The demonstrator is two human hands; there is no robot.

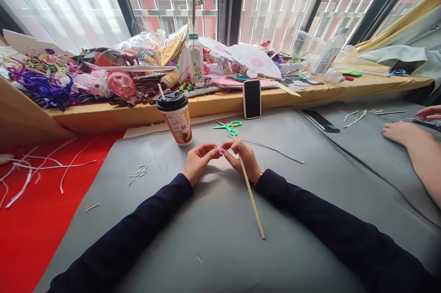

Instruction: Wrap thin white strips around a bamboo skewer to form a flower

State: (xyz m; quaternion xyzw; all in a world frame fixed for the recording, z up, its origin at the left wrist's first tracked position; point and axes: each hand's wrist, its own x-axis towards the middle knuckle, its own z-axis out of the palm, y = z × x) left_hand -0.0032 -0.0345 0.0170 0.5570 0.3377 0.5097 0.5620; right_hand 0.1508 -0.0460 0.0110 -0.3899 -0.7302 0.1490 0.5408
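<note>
My left hand (197,160) and my right hand (243,157) meet over the grey mat (220,238), both in dark sleeves. Their fingertips pinch a small white piece (218,148) between them. A thin wooden stick (251,193) runs from my right hand's fingers down toward me, its lower end resting on the mat. A long white strip (272,148) trails to the right from behind my right hand. Green-handled scissors (229,126) lie just beyond my hands.
A lidded paper cup (175,117) with a straw stands left of my hands. A phone (252,98) leans on the cluttered window ledge (103,114). Another person's hands (403,132) rest at the right. White strips (41,166) lie on red cloth at left.
</note>
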